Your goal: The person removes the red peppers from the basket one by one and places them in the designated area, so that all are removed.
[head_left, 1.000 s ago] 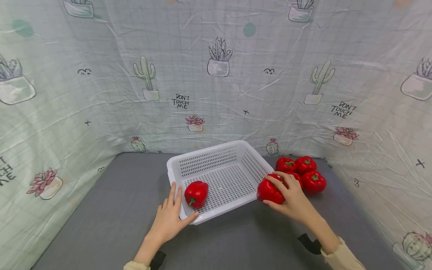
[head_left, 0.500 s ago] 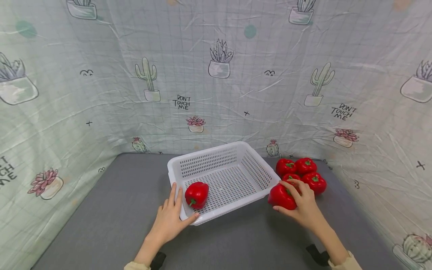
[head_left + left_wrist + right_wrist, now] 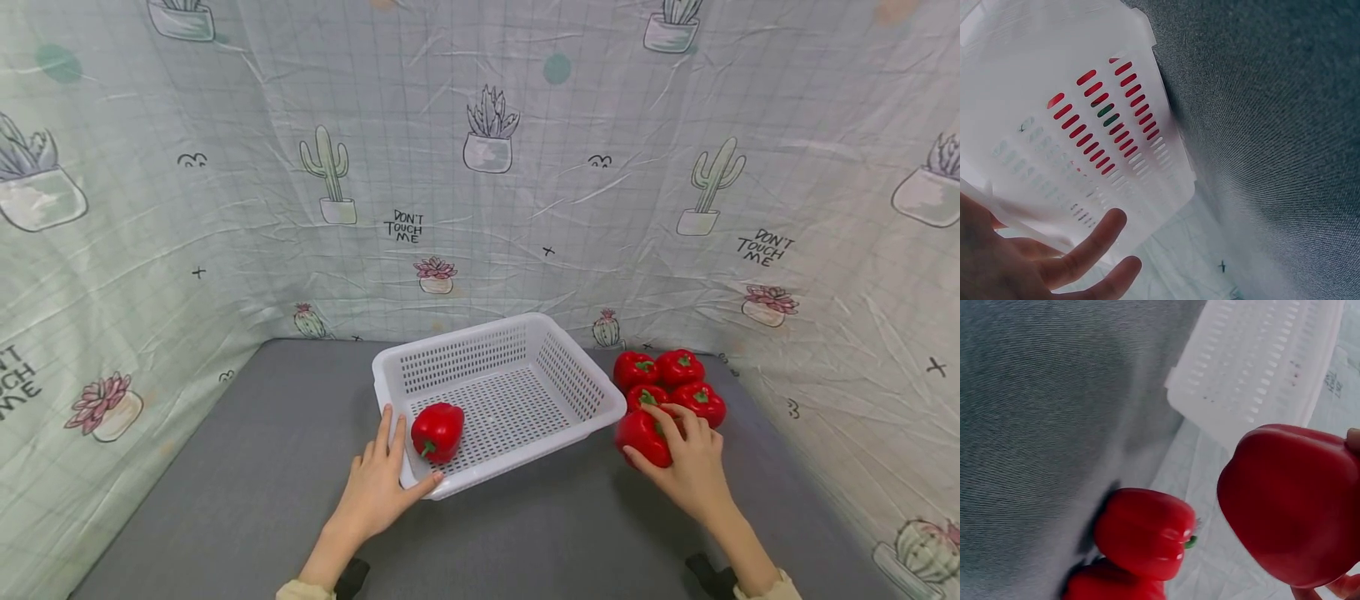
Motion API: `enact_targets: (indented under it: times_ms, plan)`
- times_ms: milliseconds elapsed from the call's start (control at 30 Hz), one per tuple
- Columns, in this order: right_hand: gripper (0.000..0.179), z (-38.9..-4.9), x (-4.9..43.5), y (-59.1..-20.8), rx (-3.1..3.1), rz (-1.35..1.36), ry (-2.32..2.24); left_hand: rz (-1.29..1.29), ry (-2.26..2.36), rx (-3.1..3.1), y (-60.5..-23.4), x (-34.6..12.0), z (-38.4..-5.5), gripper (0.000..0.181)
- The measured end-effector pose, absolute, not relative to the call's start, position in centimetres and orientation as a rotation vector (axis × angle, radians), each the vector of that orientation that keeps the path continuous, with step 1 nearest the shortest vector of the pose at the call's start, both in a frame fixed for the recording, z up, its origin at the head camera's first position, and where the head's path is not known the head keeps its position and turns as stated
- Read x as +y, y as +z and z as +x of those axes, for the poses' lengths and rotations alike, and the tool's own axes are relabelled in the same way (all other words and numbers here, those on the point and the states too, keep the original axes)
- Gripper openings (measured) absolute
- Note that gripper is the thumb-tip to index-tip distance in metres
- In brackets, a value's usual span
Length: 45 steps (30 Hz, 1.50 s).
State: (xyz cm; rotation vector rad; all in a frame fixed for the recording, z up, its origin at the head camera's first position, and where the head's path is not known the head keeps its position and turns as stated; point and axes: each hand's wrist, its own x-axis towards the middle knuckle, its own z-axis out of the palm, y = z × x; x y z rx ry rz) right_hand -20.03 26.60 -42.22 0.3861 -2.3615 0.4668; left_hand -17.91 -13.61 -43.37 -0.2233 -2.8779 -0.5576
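A white perforated plastic basket [image 3: 504,467] stands at an angle on the table, with one red bell pepper [image 3: 437,432] lying in its left end. My left hand [image 3: 375,492] rests on the basket's near left corner, fingers spread and fairly straight over the rim, thumb on the front edge. Two of its fingers [image 3: 1094,247] lie outside the basket wall. My right hand [image 3: 690,458] grips another red bell pepper [image 3: 643,439] between thumb and fingers, right of the basket. In the right wrist view this held pepper [image 3: 1291,503] is off the table; its stem is hidden there.
Several more red bell peppers [image 3: 680,367] stand in a cluster behind the right hand, stems mostly up. Grey cloth covers the table [image 3: 225,483]. A cactus-print curtain [image 3: 420,167] encloses the back and both sides.
My right hand has moved right with its pepper, from beside the basket's right rim to in front of the cluster. The left hand and basket have stayed nearly still.
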Motion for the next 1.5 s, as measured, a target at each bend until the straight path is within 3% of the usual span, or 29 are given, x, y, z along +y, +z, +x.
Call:
enact_targets:
  times_ms: [533, 1500]
  plan:
    - [0.067, -21.1, 27.5, -43.8, -2.516, 0.14, 0.227, -0.221, -0.563, -2.88, -43.4, -13.6, -18.1, 0.098]
    - [0.072, -21.9, 28.1, -45.5, -2.706, 0.102, 0.168, -0.225, -0.578, -2.861, -43.4, -13.6, -17.9, 0.096]
